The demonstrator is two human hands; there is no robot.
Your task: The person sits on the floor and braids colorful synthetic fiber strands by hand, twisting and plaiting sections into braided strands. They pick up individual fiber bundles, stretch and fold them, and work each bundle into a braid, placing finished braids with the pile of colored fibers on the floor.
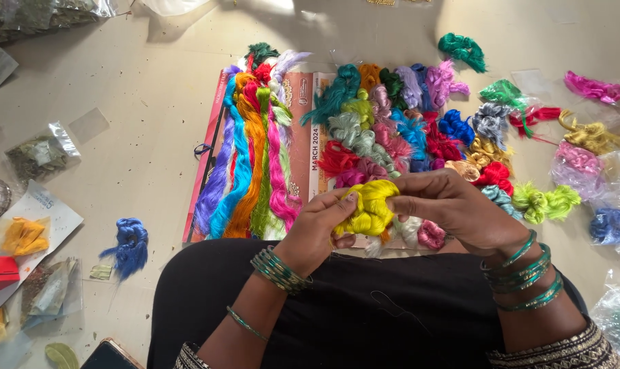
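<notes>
Here, both hands, the left hand [320, 229] and the right hand [453, 208], curl fingers inward to grasp a glossy yellow thread bundle [369, 207], looped and rumpled, just below the calendar [303, 123] heaped with coloured skeins.

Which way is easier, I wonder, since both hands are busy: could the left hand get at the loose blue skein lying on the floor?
Probably yes. The blue skein lies alone on bare floor on the left hand's side, nothing between them. But that hand is gripping the yellow skein and would have to let go first.
</notes>
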